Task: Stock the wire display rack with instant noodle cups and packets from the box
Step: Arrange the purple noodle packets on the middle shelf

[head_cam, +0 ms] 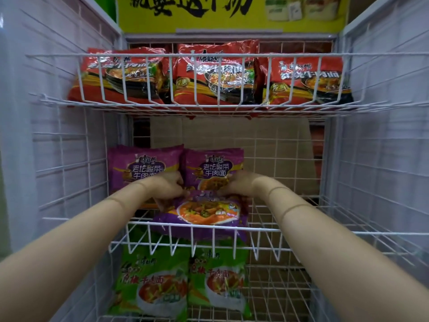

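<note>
On the middle shelf (267,228) of the wire rack (69,159), just behind its front rail, I hold a purple noodle packet (206,212) by its far edge; my left hand (167,185) pinches the far-left corner, fingers curled onto the wrapper, and my right hand (239,183) pinches the far-right corner the same way; the packet lies nearly flat, tilted a little toward me, its near edge drooping over the front rail of that shelf. Directly behind the held packet, still on the middle shelf, two more purple packets stand upright and lean against the back grid: the left purple packet (144,166) and the centre purple packet (214,167), side by side and touching; my hands partly cover their lower halves. To the right of the held packet the shelf wires are bare. Above the middle shelf, the top shelf (185,104) carries three red noodle packets (216,75) in a row, leaning back behind its front rail. Below the middle shelf, two green noodle packets (151,282) lie side by side on the lower shelf, toward its left and centre, partly hidden by the middle shelf's rail. Above the top shelf a yellow sign (209,12) with black characters runs across the back of the rack; both sides of the rack are white wire panels.
</note>
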`<state>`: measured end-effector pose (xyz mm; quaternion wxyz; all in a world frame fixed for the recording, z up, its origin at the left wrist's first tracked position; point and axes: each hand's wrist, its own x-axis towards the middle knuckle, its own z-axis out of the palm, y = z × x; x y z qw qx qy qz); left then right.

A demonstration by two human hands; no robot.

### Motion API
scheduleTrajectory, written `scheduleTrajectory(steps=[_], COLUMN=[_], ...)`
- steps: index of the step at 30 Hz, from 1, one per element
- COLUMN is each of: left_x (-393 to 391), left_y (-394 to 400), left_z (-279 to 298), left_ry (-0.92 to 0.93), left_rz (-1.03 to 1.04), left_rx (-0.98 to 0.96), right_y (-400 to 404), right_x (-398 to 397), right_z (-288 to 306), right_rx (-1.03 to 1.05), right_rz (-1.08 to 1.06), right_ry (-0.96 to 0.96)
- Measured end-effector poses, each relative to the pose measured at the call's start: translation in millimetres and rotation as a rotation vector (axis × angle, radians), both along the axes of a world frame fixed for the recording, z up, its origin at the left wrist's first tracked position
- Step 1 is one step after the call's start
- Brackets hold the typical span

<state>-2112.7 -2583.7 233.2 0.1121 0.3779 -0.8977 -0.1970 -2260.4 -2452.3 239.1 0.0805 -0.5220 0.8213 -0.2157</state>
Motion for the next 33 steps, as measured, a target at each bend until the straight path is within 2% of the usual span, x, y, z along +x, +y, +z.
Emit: scheduleTrajectory(steps=[5, 8, 11, 15, 19, 21, 23, 25, 30, 33], left_x=[-1.6, -4.8, -15.2, -29.5, -22.7, -16.9, -13.1, -11.3, -7.4, -5.8], left_y=[-0.2, 2.3, -0.4, -5.7, -11.6, -15.9, -19.4, -19.7, -17.0, -17.5], left_z=[6.1, 13.0, 23.7, 17.0, 8.9, 7.5, 7.5, 8.5, 11.5, 12.0], left_ry=[0.293, 0.414, 0.405, 0.384, 0.466, 0.484, 0.543, 0.627, 0.801, 0.854], left_rz=[-0.008, -0.060, -0.106, -0.072, -0.059, -0.039, -0.019, -0.016, -0.041, 0.003], left_rx=[0.045, 0.070, 0.018, -0.227, -0.392, -0.440, -0.391, -0.265, 0.100, 0.138], right_y=[-2.5, -1.1, -0.4, -2.6, -3.4, -0.8, 1.6, 2.0, 3.7, 4.1], right_x=[-5.1, -8.8, -11.9, -18.1, -21.8, -19.0, -14.8, -14.0, -16.4, -18.6], right_z=[9.3, 11.1, 9.7, 6.4, 8.2, 9.0, 7.9, 6.8, 10.7, 10.3], right_rx=[-0.394, -0.532, -0.575, -0.553, -0.622, -0.561, -0.418, -0.370, -0.549, -0.664], right_rz=[-0.081, -0.123, -0.147, -0.176, -0.221, -0.261, -0.259, -0.260, -0.275, -0.293], right_ry=[-0.014, -0.038, -0.016, 0.042, -0.050, -0.120, -0.230, -0.363, -0.621, -0.546])
